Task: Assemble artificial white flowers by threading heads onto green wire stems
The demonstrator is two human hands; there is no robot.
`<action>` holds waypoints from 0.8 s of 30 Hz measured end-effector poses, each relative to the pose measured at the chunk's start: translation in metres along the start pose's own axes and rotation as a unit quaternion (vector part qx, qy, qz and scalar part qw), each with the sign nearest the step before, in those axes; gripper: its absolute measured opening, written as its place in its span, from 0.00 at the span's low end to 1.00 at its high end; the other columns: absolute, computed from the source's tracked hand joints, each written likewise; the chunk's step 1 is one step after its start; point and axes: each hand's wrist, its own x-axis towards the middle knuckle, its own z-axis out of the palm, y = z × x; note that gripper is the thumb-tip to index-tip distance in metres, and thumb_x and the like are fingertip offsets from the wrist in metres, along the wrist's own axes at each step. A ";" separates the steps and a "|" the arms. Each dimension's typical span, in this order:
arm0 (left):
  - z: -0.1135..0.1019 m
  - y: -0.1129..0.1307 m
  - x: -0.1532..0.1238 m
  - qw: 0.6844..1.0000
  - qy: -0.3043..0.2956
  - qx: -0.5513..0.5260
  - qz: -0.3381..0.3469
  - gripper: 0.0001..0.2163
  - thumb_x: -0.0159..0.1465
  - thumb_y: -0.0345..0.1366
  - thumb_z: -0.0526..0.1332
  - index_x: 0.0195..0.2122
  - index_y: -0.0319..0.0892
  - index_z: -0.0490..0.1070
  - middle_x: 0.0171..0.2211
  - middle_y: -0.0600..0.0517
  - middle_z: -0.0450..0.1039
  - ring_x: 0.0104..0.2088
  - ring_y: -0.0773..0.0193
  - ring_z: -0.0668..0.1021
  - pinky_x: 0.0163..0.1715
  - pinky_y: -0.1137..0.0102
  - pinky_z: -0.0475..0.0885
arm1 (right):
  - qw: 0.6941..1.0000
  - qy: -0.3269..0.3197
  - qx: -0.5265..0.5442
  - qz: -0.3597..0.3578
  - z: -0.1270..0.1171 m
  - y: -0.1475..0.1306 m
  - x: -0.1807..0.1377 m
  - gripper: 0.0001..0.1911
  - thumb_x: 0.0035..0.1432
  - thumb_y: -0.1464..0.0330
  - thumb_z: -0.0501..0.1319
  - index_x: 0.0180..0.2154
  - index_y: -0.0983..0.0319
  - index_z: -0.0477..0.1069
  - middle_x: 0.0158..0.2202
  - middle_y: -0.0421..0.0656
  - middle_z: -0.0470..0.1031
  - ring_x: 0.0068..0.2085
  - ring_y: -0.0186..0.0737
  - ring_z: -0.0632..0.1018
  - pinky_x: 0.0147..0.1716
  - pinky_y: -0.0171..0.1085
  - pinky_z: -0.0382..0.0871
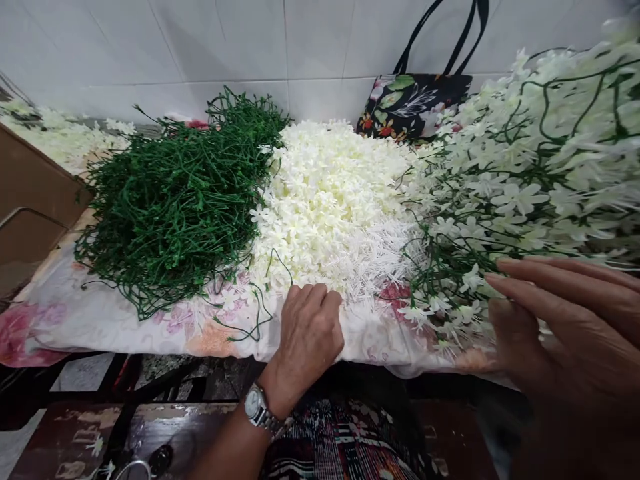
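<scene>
My left hand (311,325), with a wristwatch on its wrist, is closed at the table's front edge. A thin green plastic stem (279,257) curves up from its fingers. Another loose stem (257,323) lies on the cloth just left of it. My right hand (575,327) is at the right with fingers stretched out and thumb apart, beside the heap of white artificial flowers on green stems (520,200). Ahead of my left hand lie loose cream-white petal pieces (330,180) and a patch of thin white plastic spikes (375,257).
A big tangle of green plastic stems (175,207) lies at the left on the flowered cloth (120,327). A cardboard box (37,193) stands at the far left. Against the tiled wall (240,40) leans a black floral bag (415,107). Below is a brown wooden surface (175,427).
</scene>
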 end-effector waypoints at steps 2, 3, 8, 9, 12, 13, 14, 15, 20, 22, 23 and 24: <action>-0.001 -0.002 -0.001 0.999 0.012 -0.031 -0.007 0.11 0.59 0.22 0.52 0.22 0.41 0.64 0.21 0.52 0.64 0.25 0.63 0.66 0.28 0.66 0.59 | 0.995 0.051 -0.006 -0.083 0.005 -0.004 0.003 0.11 0.50 0.76 0.62 0.36 0.57 0.73 0.33 0.43 0.78 0.38 0.43 0.79 0.39 0.44 0.73; -0.003 -0.004 -0.002 0.998 0.015 -0.058 -0.014 0.11 0.59 0.23 0.52 0.22 0.41 0.64 0.21 0.53 0.64 0.25 0.63 0.67 0.29 0.67 0.60 | 0.992 0.065 -0.007 -0.106 0.006 -0.006 0.004 0.13 0.50 0.77 0.62 0.37 0.58 0.73 0.32 0.43 0.78 0.36 0.43 0.79 0.38 0.43 0.74; -0.013 -0.010 -0.011 0.978 0.037 -0.195 -0.062 0.09 0.60 0.23 0.52 0.26 0.42 0.64 0.24 0.53 0.66 0.27 0.65 0.69 0.29 0.70 0.64 | 0.991 -0.006 0.071 -0.117 0.012 -0.029 0.001 0.14 0.48 0.79 0.63 0.39 0.63 0.72 0.35 0.46 0.77 0.39 0.43 0.77 0.39 0.43 0.72; -0.016 -0.011 -0.013 0.974 0.038 -0.211 -0.068 0.09 0.60 0.23 0.52 0.26 0.42 0.64 0.24 0.53 0.66 0.27 0.65 0.69 0.29 0.70 0.64 | 0.986 -0.051 0.091 -0.127 0.016 -0.038 0.000 0.14 0.49 0.79 0.63 0.39 0.63 0.71 0.36 0.46 0.77 0.40 0.43 0.76 0.40 0.43 0.71; -0.024 -0.015 -0.019 0.967 0.040 -0.235 -0.085 0.09 0.60 0.23 0.52 0.26 0.41 0.65 0.24 0.53 0.66 0.27 0.67 0.69 0.28 0.72 0.65 | 0.967 -0.171 0.118 -0.151 0.035 -0.063 -0.002 0.09 0.54 0.80 0.57 0.36 0.64 0.71 0.35 0.46 0.75 0.40 0.42 0.73 0.37 0.41 0.68; -0.027 -0.016 -0.020 0.965 0.043 -0.241 -0.094 0.09 0.60 0.23 0.52 0.26 0.41 0.65 0.24 0.53 0.66 0.27 0.67 0.69 0.28 0.72 0.66 | 0.961 -0.207 0.108 -0.150 0.043 -0.070 -0.002 0.09 0.56 0.80 0.55 0.35 0.64 0.71 0.33 0.46 0.74 0.38 0.42 0.72 0.36 0.40 0.66; -0.029 -0.017 -0.022 0.962 0.047 -0.249 -0.103 0.09 0.59 0.23 0.52 0.26 0.41 0.65 0.24 0.53 0.66 0.26 0.68 0.69 0.27 0.73 0.66 | 0.956 -0.238 0.088 -0.143 0.050 -0.076 -0.002 0.09 0.56 0.79 0.54 0.33 0.63 0.71 0.32 0.46 0.73 0.37 0.42 0.70 0.35 0.41 0.64; -0.030 -0.018 -0.023 0.957 0.052 -0.261 -0.115 0.09 0.59 0.23 0.53 0.26 0.41 0.66 0.24 0.53 0.66 0.26 0.68 0.70 0.27 0.73 0.66 | 0.954 -0.261 0.062 -0.135 0.057 -0.080 -0.003 0.09 0.57 0.78 0.54 0.31 0.63 0.70 0.30 0.46 0.72 0.35 0.42 0.69 0.33 0.41 0.62; -0.032 -0.024 -0.029 0.875 0.097 -0.413 -0.234 0.06 0.55 0.25 0.58 0.24 0.41 0.69 0.23 0.54 0.67 0.25 0.69 0.70 0.24 0.75 0.66 | 0.954 -0.271 -0.020 -0.130 0.076 -0.086 -0.008 0.11 0.54 0.79 0.54 0.23 0.63 0.67 0.25 0.46 0.68 0.30 0.43 0.65 0.30 0.41 0.56; -0.032 -0.026 -0.029 0.798 0.113 -0.507 -0.306 0.04 0.53 0.26 0.61 0.24 0.40 0.71 0.23 0.55 0.68 0.22 0.71 0.70 0.21 0.76 0.65 | 0.960 -0.252 -0.001 -0.122 0.075 -0.085 -0.010 0.11 0.55 0.79 0.54 0.23 0.62 0.67 0.25 0.46 0.68 0.30 0.43 0.65 0.31 0.41 0.56; -0.032 -0.027 -0.028 0.753 0.117 -0.553 -0.338 0.03 0.52 0.27 0.62 0.24 0.40 0.71 0.22 0.55 0.68 0.21 0.72 0.69 0.20 0.76 0.64 | 0.964 -0.242 0.021 -0.110 0.073 -0.085 -0.010 0.11 0.56 0.79 0.53 0.24 0.63 0.67 0.26 0.46 0.69 0.30 0.42 0.66 0.31 0.41 0.57; -0.033 -0.027 -0.027 0.706 0.119 -0.595 -0.365 0.02 0.50 0.28 0.64 0.23 0.39 0.72 0.21 0.56 0.68 0.19 0.72 0.69 0.19 0.76 0.64 | 0.966 -0.233 0.053 -0.094 0.070 -0.085 -0.009 0.11 0.57 0.78 0.53 0.25 0.63 0.67 0.26 0.46 0.70 0.31 0.42 0.67 0.31 0.41 0.58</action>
